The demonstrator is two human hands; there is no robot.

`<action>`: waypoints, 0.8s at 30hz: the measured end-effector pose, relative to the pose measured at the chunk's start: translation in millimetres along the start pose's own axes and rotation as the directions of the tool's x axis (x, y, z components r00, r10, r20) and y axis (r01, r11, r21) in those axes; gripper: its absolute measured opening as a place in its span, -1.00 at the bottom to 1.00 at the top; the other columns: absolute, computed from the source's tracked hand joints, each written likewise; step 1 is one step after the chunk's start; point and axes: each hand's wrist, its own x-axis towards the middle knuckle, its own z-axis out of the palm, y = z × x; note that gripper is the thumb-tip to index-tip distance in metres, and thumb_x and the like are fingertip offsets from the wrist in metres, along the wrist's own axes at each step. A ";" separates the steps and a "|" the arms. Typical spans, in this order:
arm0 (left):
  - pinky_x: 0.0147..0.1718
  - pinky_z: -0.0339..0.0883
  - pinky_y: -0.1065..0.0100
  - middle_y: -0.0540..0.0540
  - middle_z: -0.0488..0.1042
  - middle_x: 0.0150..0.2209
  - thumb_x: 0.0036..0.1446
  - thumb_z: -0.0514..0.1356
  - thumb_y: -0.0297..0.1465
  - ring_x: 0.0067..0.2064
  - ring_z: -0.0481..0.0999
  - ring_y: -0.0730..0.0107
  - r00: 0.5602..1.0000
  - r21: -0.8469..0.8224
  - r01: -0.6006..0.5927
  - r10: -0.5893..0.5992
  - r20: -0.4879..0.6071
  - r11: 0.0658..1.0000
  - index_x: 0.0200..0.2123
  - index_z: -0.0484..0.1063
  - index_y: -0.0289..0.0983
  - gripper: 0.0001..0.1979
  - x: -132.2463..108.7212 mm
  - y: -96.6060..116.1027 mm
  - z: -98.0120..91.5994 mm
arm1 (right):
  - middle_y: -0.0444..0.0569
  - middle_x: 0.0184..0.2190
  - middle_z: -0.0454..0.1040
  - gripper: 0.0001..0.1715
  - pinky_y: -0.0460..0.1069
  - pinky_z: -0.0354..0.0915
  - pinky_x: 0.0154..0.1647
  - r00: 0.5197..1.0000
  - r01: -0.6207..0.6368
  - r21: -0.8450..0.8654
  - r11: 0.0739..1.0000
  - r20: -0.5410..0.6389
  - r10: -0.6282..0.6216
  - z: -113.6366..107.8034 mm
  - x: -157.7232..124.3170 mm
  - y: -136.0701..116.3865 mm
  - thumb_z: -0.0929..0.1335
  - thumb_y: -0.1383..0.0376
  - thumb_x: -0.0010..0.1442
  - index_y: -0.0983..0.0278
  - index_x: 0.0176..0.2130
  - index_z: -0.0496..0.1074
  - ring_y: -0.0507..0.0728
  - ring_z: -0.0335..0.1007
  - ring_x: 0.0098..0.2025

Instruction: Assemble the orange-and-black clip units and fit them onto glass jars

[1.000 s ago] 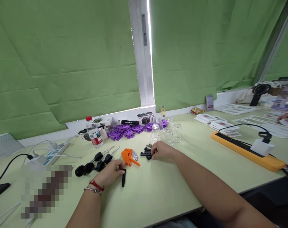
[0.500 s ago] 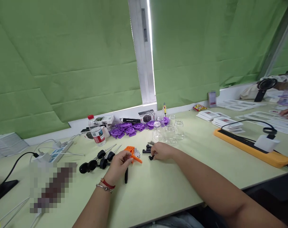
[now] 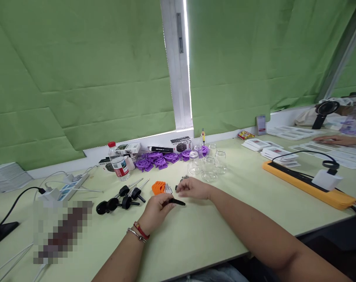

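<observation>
My left hand (image 3: 157, 211) pinches a slim black pen-like stick (image 3: 177, 202), whose end points right over the table. My right hand (image 3: 194, 188) is just beyond it, fingers curled down over a group of small black parts that it mostly hides; what its fingertips hold, if anything, cannot be made out. Orange pieces (image 3: 158, 188) lie stacked beyond the left hand, beside thin silver pins (image 3: 168, 188). Small metal screws (image 3: 184, 177) show behind the right fingers. Left of my left hand lie several black round-headed parts (image 3: 126, 202), some with metal rods.
Clear glass jars (image 3: 209, 170) stand behind my right hand, with purple parts (image 3: 160, 162) and a red-capped bottle (image 3: 119, 162) along the back. An orange-edged power strip (image 3: 307, 186) lies right. Another person's hand (image 3: 327, 140) rests far right. Cables and a white power strip (image 3: 75, 188) lie left.
My left hand has let go of the orange piece, now among the others, and has taken up the black stick from the table. My right hand has shifted slightly left.
</observation>
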 end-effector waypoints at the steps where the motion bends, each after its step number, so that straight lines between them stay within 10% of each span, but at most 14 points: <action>1: -0.38 0.19 0.36 -0.04 0.40 -0.47 0.09 0.15 -0.21 -0.42 0.30 0.38 1.000 -0.013 0.005 -0.005 -0.009 1.000 -0.26 0.48 -0.25 -0.74 -0.3 1.7 -1.3 | -0.06 -0.33 0.49 -0.77 -0.05 0.27 -0.24 0.991 -0.014 -0.063 0.998 -0.131 0.005 -5.2 2.4 5.3 0.34 0.25 0.10 0.30 -0.23 0.48 0.05 0.37 -0.31; 5: -0.38 0.18 0.37 -0.04 0.37 -0.45 0.12 0.11 -0.17 -0.40 0.27 0.39 1.000 -0.050 0.012 -0.013 -0.022 0.999 -0.30 0.45 -0.26 -0.71 -1.4 11.7 -6.4 | 0.04 -0.23 0.45 -0.76 -0.01 0.22 -0.12 0.882 -0.232 -0.417 0.879 -0.472 0.009 -24.6 11.9 26.5 0.26 0.38 0.17 0.30 -0.27 0.52 0.10 0.36 -0.19; 24: -0.49 0.07 0.42 -0.01 0.33 -0.51 0.05 0.11 -0.37 -0.48 0.21 0.47 0.997 -0.037 0.053 -0.051 0.057 0.998 -0.44 0.40 -0.28 -0.87 -3.4 18.0 -11.4 | 0.04 -0.26 0.43 -0.81 -0.09 0.16 -0.28 0.940 -0.273 -0.604 0.748 -0.334 0.074 -22.7 22.6 40.6 0.34 0.40 0.08 0.29 -0.28 0.55 0.10 0.34 -0.23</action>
